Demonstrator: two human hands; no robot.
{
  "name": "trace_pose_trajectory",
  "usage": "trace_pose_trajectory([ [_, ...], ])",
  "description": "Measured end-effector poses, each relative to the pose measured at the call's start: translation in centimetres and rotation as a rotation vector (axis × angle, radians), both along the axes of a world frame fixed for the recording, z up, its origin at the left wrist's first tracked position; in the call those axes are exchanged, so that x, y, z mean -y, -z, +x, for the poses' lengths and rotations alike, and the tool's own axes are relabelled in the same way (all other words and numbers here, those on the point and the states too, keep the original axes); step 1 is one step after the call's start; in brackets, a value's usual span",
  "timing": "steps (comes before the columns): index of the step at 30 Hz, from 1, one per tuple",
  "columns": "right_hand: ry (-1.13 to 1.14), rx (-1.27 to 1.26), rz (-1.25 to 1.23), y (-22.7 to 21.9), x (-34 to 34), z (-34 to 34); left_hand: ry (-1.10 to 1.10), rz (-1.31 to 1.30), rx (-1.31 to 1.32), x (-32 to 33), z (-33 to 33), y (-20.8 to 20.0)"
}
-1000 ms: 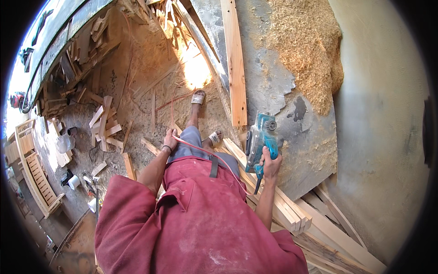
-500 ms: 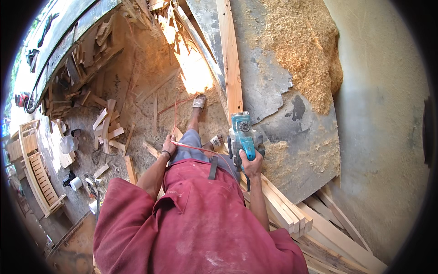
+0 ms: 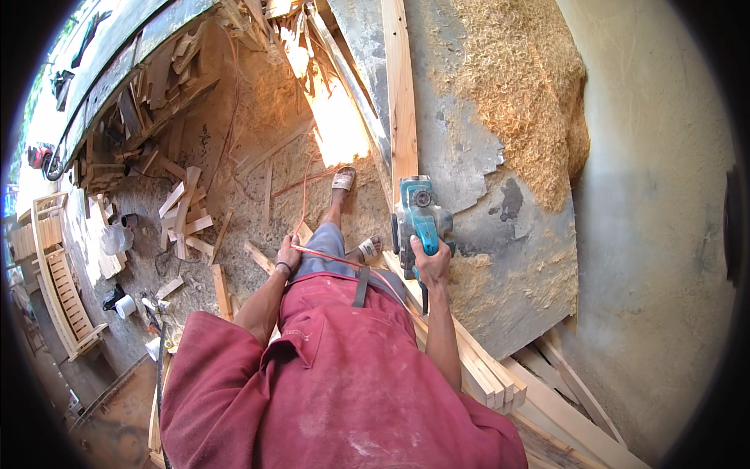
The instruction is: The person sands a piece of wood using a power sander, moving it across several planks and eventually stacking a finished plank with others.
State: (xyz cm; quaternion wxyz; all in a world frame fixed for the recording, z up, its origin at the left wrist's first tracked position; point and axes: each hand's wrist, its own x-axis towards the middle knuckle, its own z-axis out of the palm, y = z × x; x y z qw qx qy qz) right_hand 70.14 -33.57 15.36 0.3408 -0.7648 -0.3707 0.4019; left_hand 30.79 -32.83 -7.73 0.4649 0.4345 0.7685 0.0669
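Note:
My right hand point(image 3: 433, 263) is wrapped round the rear handle of a teal electric planer point(image 3: 423, 213). The planer rests on a long wooden beam point(image 3: 401, 102), which runs away from me along a grey worktop point(image 3: 539, 258). Off to the left, beside my thigh, my left hand point(image 3: 287, 255) is closed on an orange-red cord point(image 3: 332, 256). From that hand the cord crosses in front of my waist toward the right; another stretch goes up and over the ground. The planer's body hides its underside and the wood under it.
Curly wood shavings point(image 3: 531, 86) lie heaped at the worktop's far right, against a plain wall point(image 3: 656, 234). Planed strips point(image 3: 492, 379) are stacked by my right elbow. Offcuts point(image 3: 186, 211) litter the ground at left, near a slatted wooden bench point(image 3: 69, 301).
The planer and my right hand have moved a little forward along the beam. My left hand keeps its hold on the cord, and the view has shifted slightly.

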Motion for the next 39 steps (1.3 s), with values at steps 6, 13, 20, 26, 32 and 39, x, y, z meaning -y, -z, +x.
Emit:
trace_pose_trajectory([
  [6, -0.018, 0.044, 0.076, -0.8, -3.7, 0.1, -0.013, -0.005, 0.004, -0.5, -0.5, 0.5],
  [13, -0.002, 0.054, 0.137, -0.4, -10.1, 0.5, -0.059, -0.032, -0.01, -1.0, -0.3, -0.9],
  [20, 0.009, 0.058, 0.17, 1.4, -19.6, 2.0, -0.113, -0.01, 0.005, -1.9, -1.0, 0.1],
  [26, 0.094, -0.154, 0.137, -2.6, -24.3, 2.7, 0.059, -0.053, -0.032, -3.8, -4.2, -0.8],
  [32, 0.266, -0.337, 0.161, -6.8, -15.9, 2.4, 0.331, -0.11, -0.333, -7.7, -3.4, -3.5],
  [39, 0.493, -0.339, 0.049, -6.8, -1.8, 0.4, 0.143, 0.289, 0.335, -13.9, 17.3, -7.9],
])
